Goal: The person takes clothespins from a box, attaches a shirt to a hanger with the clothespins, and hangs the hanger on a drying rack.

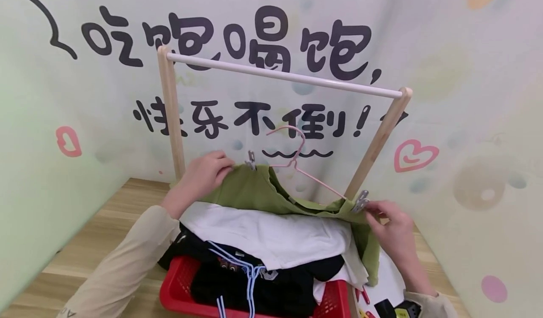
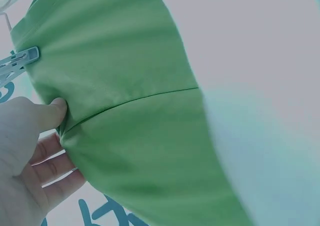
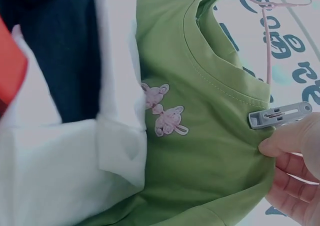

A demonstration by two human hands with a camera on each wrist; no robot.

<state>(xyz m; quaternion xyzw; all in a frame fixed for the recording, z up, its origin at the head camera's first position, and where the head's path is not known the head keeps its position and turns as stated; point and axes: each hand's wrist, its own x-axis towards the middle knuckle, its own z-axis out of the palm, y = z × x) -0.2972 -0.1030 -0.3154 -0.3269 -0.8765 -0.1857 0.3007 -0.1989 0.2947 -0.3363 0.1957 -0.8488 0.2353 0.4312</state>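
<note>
A green shirt (image 1: pixel 237 186) hangs on a pink wire hanger (image 1: pixel 320 181), its neckline uppermost. One grey clip (image 1: pixel 251 161) grips the shirt's left shoulder and another grey clip (image 1: pixel 360 201) its right one. My left hand (image 1: pixel 205 172) pinches the fabric just outside the left clip, thumb in front near the sleeve seam. Beside the other clip, my right hand (image 1: pixel 392 226) holds the right shoulder between thumb and fingers. In the right wrist view, pink floral knots (image 3: pixel 170 121) show below the collar. The hanger's hook stands free below the rack's white rod (image 1: pixel 284 75).
A red basket (image 1: pixel 182 280) holds black clothes (image 1: pixel 254 289), a white garment (image 1: pixel 271 233) and blue hangers (image 1: pixel 250 271). Wooden posts (image 1: pixel 379 143) carry the rod. Small red-handled items (image 1: pixel 365 295) lie at lower right on the wooden table (image 1: pixel 102 224).
</note>
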